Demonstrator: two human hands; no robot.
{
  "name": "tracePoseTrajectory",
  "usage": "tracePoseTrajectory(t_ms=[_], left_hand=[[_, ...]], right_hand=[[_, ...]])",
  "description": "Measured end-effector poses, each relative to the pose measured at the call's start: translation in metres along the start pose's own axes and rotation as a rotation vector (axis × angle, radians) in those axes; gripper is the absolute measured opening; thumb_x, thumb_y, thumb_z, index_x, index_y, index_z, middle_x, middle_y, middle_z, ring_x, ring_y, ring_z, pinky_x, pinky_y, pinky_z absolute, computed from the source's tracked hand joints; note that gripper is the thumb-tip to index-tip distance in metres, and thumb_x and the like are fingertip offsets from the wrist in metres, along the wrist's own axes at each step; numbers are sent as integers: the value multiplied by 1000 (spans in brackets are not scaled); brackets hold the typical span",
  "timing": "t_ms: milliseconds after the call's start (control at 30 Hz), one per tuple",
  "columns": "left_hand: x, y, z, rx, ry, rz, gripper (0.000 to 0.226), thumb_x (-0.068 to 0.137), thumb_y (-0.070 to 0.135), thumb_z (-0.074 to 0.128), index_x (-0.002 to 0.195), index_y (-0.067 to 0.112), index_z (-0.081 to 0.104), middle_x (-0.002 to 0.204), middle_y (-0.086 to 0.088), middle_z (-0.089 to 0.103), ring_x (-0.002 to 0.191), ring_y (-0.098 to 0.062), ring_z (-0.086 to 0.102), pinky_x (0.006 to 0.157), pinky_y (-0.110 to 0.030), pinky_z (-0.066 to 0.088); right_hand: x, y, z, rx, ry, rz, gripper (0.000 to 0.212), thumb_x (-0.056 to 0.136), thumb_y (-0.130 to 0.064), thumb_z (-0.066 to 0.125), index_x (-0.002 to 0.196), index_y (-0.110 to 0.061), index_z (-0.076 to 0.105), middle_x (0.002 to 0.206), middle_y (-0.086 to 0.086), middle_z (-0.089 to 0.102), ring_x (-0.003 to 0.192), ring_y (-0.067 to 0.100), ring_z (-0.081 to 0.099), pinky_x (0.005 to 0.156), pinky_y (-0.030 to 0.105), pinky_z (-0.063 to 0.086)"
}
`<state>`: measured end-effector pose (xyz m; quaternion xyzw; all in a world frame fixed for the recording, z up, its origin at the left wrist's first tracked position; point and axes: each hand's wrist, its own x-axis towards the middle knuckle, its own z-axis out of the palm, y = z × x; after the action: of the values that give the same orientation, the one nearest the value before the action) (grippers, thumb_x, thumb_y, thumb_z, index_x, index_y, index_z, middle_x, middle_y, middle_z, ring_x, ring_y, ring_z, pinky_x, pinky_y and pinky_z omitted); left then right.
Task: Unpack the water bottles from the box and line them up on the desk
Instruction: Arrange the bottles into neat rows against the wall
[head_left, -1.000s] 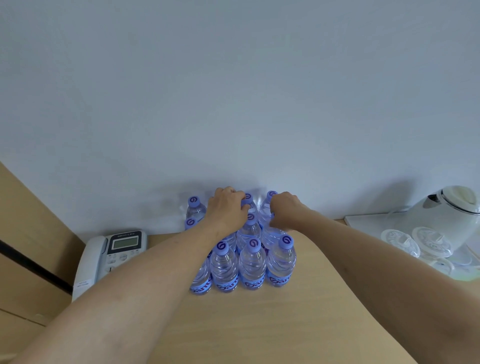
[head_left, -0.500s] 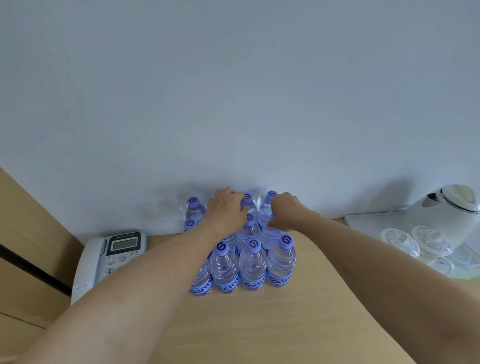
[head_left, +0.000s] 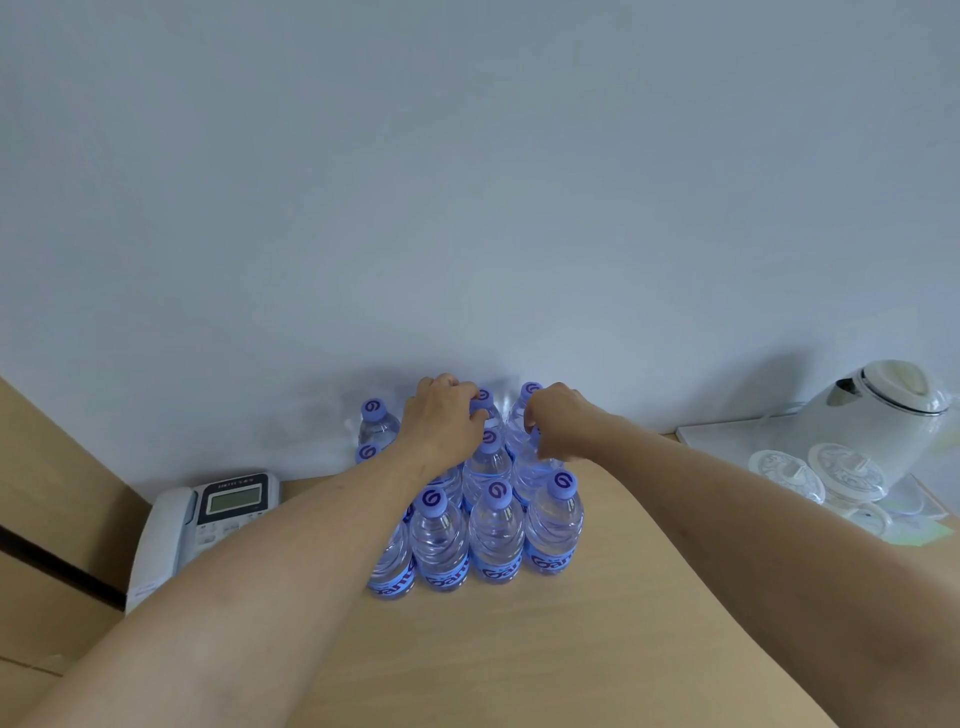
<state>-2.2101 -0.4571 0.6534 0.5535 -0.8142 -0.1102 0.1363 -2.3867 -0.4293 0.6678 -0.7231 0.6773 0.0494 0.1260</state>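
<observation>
Several clear water bottles with purple caps and blue labels stand packed in rows on the wooden desk, against the wall. My left hand lies curled over the tops of bottles in the back rows, hiding their caps. My right hand is closed around the neck of a bottle in the right column, second row from the front. One bottle stands at the back left, apart from my hands. No box is in view.
A white desk phone sits at the left beside a wooden panel. At the right a white tray holds a white kettle and upturned glass cups.
Both hands stay on the back bottles with only slight shifts of the fingers. The bottles have not visibly moved.
</observation>
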Motion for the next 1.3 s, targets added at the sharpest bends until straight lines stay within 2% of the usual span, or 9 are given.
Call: tracePoseTrajectory(t_ms=[67,233,400,500,633,900,1033,1167,1300], left_hand=[[1,0,0,-9,2,3,33,96,32,52,122,15,63,119,-8,57,114,-31,47,92,-44,46],[6,1,0,-27,32,4,31,96,32,53,120,15,64,117,-7,59,113,-29,48,91,-44,47],[10,3,0,-36,46,12,30,96,31,53,118,14,64,117,-8,59,114,-29,48,92,-44,47],[12,2,-1,-40,60,15,30,96,30,53,118,14,64,118,-8,60,115,-30,48,91,-43,47],[14,-1,-1,-49,66,5,29,96,28,53,119,13,64,119,-10,61,114,-31,49,91,-43,48],[19,-4,2,-34,93,-14,28,94,26,53,117,15,65,115,-7,64,112,-31,51,90,-41,47],[22,-6,5,-13,94,0,27,94,25,53,114,14,66,110,-8,64,109,-32,51,88,-42,47],[25,-10,9,-17,106,-1,28,93,24,54,117,15,66,114,-7,64,111,-31,51,90,-41,46],[27,-12,11,-19,123,-10,30,93,23,54,120,15,66,117,-7,65,112,-31,50,92,-40,44]], right_hand=[[0,1,-1,-18,-8,-27,35,77,0,65,111,-2,68,112,17,64,93,32,65,72,44,57],[6,4,-4,41,-16,-78,38,76,6,63,105,-17,74,104,3,57,57,6,43,44,17,33],[8,5,-12,90,-87,-70,42,63,-25,88,102,-20,72,100,-2,66,87,17,61,74,30,54],[15,6,-20,215,115,14,25,73,-40,77,80,-16,74,81,1,71,80,20,65,72,33,57],[28,6,-21,196,271,141,28,83,-36,65,79,-9,69,78,7,66,74,27,63,60,29,51],[51,6,-7,142,197,138,41,85,-42,67,63,-19,40,68,-1,46,67,22,51,52,28,35],[60,5,-1,94,199,112,37,83,-21,69,61,-15,40,70,4,49,66,23,51,50,27,36],[63,7,-3,70,165,51,9,79,-9,68,76,-5,61,77,9,58,77,29,60,61,32,50],[63,16,0,96,179,-15,27,81,-9,67,107,-6,70,104,13,68,95,31,63,81,39,55]])
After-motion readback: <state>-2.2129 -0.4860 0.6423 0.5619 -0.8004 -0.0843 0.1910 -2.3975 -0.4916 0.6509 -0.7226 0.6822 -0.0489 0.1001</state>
